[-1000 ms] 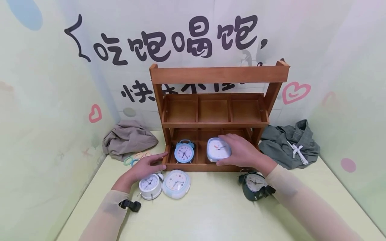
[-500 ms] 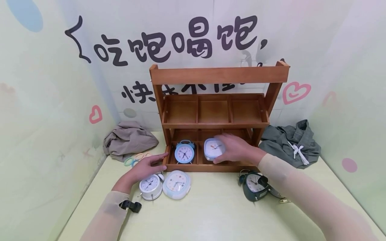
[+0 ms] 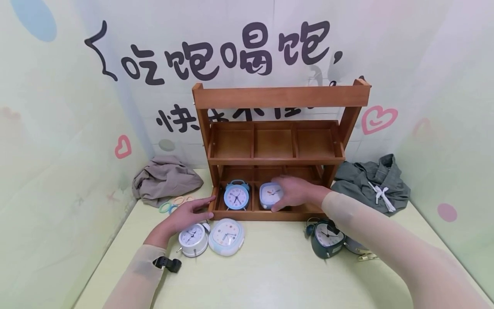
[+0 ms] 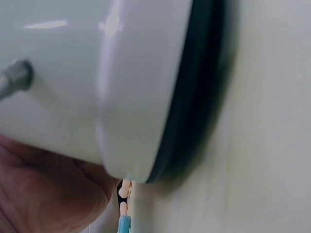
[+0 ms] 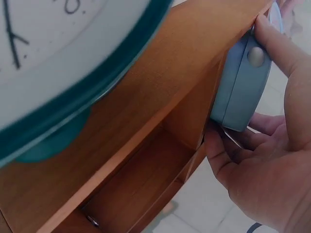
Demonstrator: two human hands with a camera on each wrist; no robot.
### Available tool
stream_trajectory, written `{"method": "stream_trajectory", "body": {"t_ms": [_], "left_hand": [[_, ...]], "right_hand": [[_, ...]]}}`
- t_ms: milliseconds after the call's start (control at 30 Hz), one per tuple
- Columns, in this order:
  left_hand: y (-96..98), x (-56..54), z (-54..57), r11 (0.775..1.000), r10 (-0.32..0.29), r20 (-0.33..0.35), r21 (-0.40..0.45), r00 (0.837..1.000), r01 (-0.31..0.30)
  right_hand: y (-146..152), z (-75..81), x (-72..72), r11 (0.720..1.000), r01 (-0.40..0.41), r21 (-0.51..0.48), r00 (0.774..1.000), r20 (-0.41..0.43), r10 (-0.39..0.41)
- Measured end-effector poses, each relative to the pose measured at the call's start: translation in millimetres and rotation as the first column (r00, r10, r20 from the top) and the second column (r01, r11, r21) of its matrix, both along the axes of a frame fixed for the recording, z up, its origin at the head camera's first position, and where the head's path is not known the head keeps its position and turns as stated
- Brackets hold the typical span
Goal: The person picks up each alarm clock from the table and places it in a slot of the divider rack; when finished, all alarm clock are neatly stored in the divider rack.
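Observation:
My right hand [image 3: 299, 192] grips a rounded-square light blue alarm clock [image 3: 270, 196] in the middle lower compartment of the wooden rack [image 3: 270, 216]. In the right wrist view, thumb and fingers hold the clock's blue side [image 5: 240, 85] near the wooden edge. My left hand [image 3: 187, 216] touches the rack's lower left end with extended fingers and thumb. A round blue twin-bell alarm clock [image 3: 236, 196] stands in the left lower compartment. Just below my left hand sits a white alarm clock [image 3: 192, 239], which fills much of the left wrist view.
A pale rounded clock [image 3: 226, 237] lies before the rack. A dark green alarm clock [image 3: 328, 240] stands at right, with another item partly behind my sleeve. Brown cloth [image 3: 164, 180] and colourful scissors [image 3: 170, 206] lie left; grey cloth [image 3: 370, 184] lies right.
My right hand has moved left and slightly down with the light blue alarm clock, deeper into the middle lower compartment. The left hand has stayed at the rack's end.

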State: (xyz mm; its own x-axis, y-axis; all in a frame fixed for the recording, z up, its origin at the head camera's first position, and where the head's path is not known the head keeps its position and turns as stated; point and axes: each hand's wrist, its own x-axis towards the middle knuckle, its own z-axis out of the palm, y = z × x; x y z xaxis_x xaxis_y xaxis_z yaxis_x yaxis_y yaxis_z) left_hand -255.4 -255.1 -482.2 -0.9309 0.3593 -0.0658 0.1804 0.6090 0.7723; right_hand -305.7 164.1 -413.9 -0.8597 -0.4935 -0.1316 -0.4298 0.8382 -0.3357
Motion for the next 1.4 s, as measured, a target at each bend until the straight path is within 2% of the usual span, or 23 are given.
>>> {"method": "stream_trajectory", "body": {"t_ms": [467,700,833,1067,1233,1400], "left_hand": [[-0.7,-0.4,-0.1,1.000,0.004,0.003,-0.009,1.000,-0.004],[-0.3,1.3,-1.4,1.000,0.010,0.025,0.001,1.000,-0.010],[-1.0,1.1,-2.5,1.000,0.003,0.015,0.004,1.000,-0.003],[-0.7,0.5,-3.6,1.000,0.008,0.016,0.006,1.000,-0.008],[0.6,-0.4,-1.8,1.000,-0.003,0.001,-0.006,1.000,0.003],[-0.7,-2.5,-0.6,1.000,-0.003,-0.009,-0.021,1.000,0.003]], "right_hand": [[-4.2,-1.8,-10.7,1.000,-0.005,0.028,0.993,0.114,0.002],[-2.8,-4.2,-12.9,1.000,-0.002,0.002,0.982,0.190,0.002],[-2.0,-7.7,-15.0,1.000,-0.011,-0.008,0.977,0.212,0.012],[-1.5,-6.8,-14.4,0.999,-0.031,0.007,0.980,0.197,0.029],[3.3,3.8,-7.8,0.998,-0.049,0.038,0.985,0.169,0.042],[15.4,14.2,-0.3,0.999,-0.041,-0.002,0.991,0.127,0.041]]}}
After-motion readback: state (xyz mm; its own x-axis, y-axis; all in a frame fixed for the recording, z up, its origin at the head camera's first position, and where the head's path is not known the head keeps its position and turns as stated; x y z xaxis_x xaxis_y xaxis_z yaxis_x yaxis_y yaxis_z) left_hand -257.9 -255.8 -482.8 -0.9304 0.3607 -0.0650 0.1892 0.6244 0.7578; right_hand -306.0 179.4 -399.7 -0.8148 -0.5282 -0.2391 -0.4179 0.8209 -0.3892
